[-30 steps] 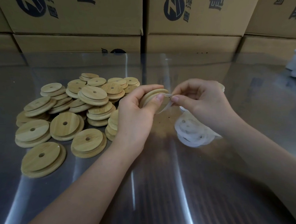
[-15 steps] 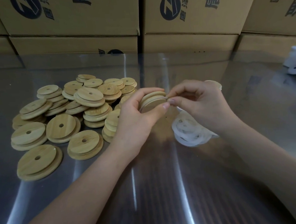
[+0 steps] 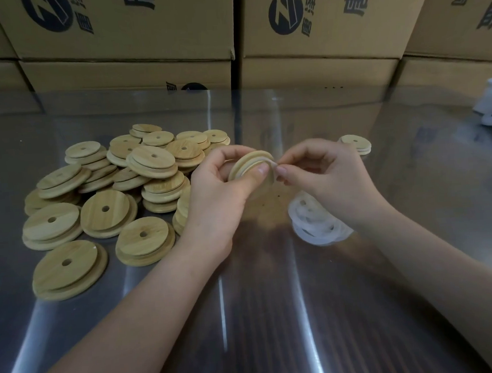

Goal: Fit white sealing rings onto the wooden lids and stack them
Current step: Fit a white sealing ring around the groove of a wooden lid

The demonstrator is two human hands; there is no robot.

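Left grip [image 3: 219,194] curled round the lid [image 3: 250,162] above the table [image 3: 277,315], your right grip [image 3: 325,175] pinches the ring [image 3: 273,162] at its rim; a second ago it hung loose, so seating looks nearly done.

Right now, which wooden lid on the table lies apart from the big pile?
The lid behind the right hand, alone on the table; the pile lies left of the left hand.

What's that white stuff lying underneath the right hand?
A loose pile of white sealing rings lies on the shiny table, below the right hand. The hand hides the pile's upper right part, so its full extent and the number of rings cannot be seen.
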